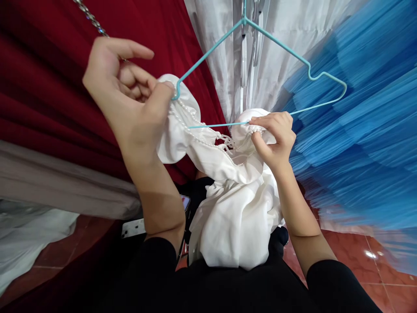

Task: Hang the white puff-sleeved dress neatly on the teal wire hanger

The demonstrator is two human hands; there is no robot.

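Observation:
A white dress (236,226) with pearl beads along its neckline hangs over my lap. A light blue wire hanger (276,41) rises above it, its left end at the dress's left shoulder and its lower bar running across the neckline. My left hand (130,82) has its thumb on the white fabric beside the hanger's left notch; the index finger sticks out and the others curl. With thumb and fingers, my right hand (275,137) pinches the beaded right shoulder next to the hanger's lower bar. The hanger's right end stands free of the cloth.
Dark red fabric (156,26) hangs on the left, and blue tulle (358,117) fills the right. White cloth (211,48) and metal poles (243,65) are behind the hanger. A phone (133,228) lies by my left elbow. Red tiles (355,256) cover the floor.

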